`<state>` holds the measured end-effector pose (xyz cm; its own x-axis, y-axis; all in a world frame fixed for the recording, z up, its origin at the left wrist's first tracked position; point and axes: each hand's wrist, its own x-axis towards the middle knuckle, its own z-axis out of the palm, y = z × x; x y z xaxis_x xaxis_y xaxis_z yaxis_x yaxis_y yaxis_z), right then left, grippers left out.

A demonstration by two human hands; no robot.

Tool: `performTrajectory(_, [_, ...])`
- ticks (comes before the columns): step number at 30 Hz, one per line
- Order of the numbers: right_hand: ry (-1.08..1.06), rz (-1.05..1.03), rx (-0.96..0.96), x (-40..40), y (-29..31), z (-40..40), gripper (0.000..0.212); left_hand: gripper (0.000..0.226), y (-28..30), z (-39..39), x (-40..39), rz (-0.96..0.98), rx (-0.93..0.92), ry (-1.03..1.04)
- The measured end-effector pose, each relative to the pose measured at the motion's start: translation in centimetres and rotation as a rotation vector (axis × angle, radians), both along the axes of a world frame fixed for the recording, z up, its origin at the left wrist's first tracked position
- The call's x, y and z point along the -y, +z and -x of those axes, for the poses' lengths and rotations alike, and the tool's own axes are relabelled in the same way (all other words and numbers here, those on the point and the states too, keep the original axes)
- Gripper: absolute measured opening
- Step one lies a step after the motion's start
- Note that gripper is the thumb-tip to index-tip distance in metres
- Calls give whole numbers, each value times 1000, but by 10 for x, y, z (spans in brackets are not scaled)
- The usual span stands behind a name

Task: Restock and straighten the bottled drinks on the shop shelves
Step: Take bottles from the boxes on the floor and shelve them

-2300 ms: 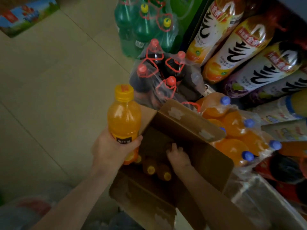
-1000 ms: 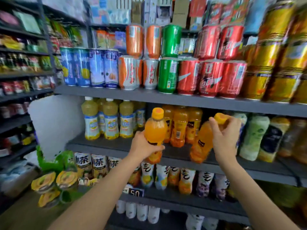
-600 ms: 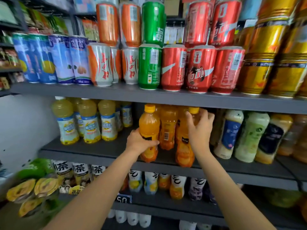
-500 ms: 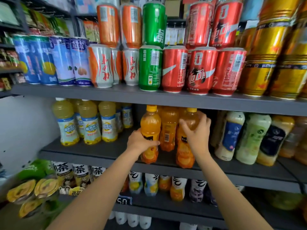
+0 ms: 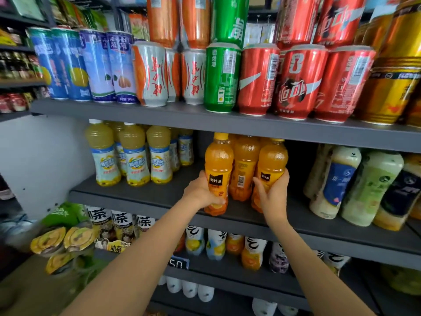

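Two orange juice bottles stand upright at the front of the grey middle shelf (image 5: 141, 197). My left hand (image 5: 200, 192) grips the lower half of the left bottle (image 5: 218, 163), which has a yellow cap and a black label. My right hand (image 5: 272, 197) grips the lower half of the right bottle (image 5: 272, 160). Between and behind them stands another orange bottle (image 5: 245, 165) of the same kind, barcode facing out. Both held bottles' bases are at the shelf surface, partly hidden by my fingers.
Pale yellow drink bottles (image 5: 134, 156) stand left on the same shelf, white and green bottles (image 5: 355, 183) right. Cans (image 5: 259, 78) fill the shelf above, close over the caps. Tea and juice bottles (image 5: 216, 245) line the shelf below. Yellow-lidded cups (image 5: 63, 240) sit lower left.
Both bottles came from the carton on the floor up to the middle shelf. In the last half second they settled upright side by side, and my right hand slid from the bottle's neck down to its lower half.
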<state>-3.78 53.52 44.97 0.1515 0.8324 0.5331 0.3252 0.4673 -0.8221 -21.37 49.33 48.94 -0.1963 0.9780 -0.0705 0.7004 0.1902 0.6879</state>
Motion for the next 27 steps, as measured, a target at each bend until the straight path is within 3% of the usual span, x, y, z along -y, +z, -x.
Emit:
performTrajectory(6, [-85, 33, 17, -9, 0, 7, 68, 66, -14, -17, -7, -154, -55, 86])
performTrajectory(10, [-236, 43, 102, 3, -8, 11, 77, 66, -37, -26, -11, -248, -93, 153])
performTrajectory(13, [-312, -102, 72, 30, -11, 22, 62, 67, -49, -22, -4, -279, -60, 123])
performTrajectory(17, [-150, -294, 146, 72, -21, 58, 41, 49, -71, 6, 47, -531, 12, 139])
performTrajectory(19, [-49, -311, 257, 94, -36, 84, 38, 39, -94, 36, 90, -547, 39, 200])
performTrajectory(23, [95, -210, 570, 152, -104, 146, 35, 31, -165, 113, 189, -308, 144, 516])
performTrajectory(27, [363, 125, 955, 229, -224, 201, 35, 24, -290, 185, 308, 67, 87, 700])
